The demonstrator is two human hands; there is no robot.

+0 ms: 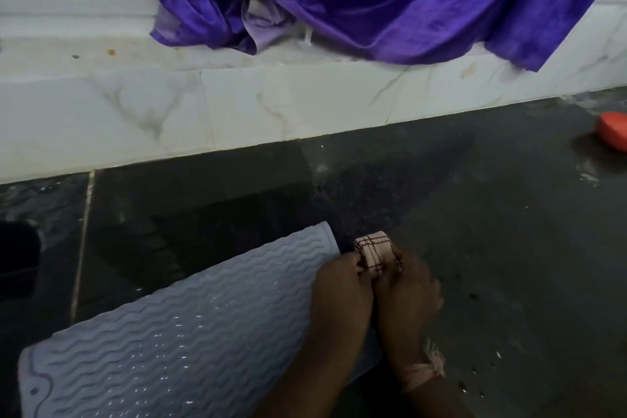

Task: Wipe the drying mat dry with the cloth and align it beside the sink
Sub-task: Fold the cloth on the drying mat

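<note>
Both hands side by side, knuckles up, fingers curled forward. Left hand (339, 285) and right hand (403, 285) touch along their inner edges; each grip pinches the cloth (373, 253) between them, left from its left side, right from its right. Cloth is a small folded pale wad with dark stitched check lines, sticking out just ahead of the fingertips. Right wrist has a pale frayed band (429, 366)

Mat (176, 322) lies flat on the dark table (492, 248), left of and below the grip, partly under the left hand and forearm. Pale blue, wavy ribs, water droplets glinting on it. Long axis runs diagonal: near-left corner to far-right corner, the far corner ending just left of the cloth. Ribs follow the same diagonal

Beyond the grip: white marble-look ledge (237, 105), purple fabric (390, 0) draped over it. Far right of the grip, an orange thing (614, 132) at frame edge on wet table, cut off
</note>
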